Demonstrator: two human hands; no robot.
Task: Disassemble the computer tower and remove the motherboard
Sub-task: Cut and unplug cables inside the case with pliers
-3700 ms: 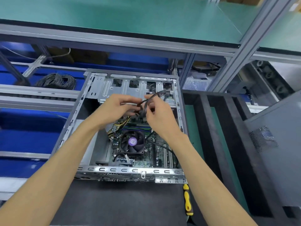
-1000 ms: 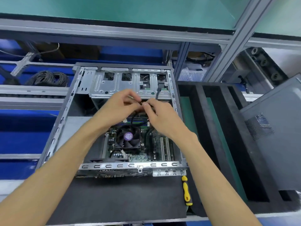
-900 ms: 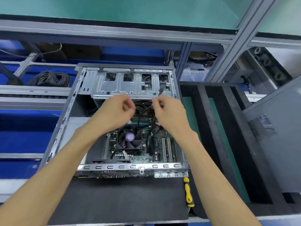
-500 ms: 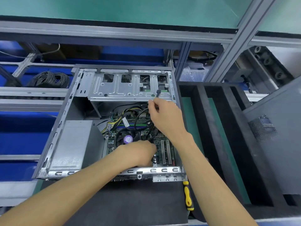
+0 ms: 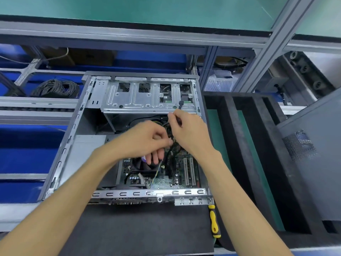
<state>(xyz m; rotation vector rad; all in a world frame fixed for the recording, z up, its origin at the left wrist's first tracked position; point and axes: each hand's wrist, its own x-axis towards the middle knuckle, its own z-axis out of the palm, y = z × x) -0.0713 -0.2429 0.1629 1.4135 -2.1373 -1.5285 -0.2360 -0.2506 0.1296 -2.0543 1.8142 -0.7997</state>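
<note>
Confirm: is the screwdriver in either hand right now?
No, the screwdriver lies on the mat right of the case, while both the left hand and right hand work on cables inside.

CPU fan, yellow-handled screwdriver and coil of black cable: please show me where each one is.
CPU fan (image 5: 138,166), head view, dark blades left of the fingers.
yellow-handled screwdriver (image 5: 213,221), head view, middle of the yellow handle.
coil of black cable (image 5: 55,88), head view, middle of the bundle.
</note>
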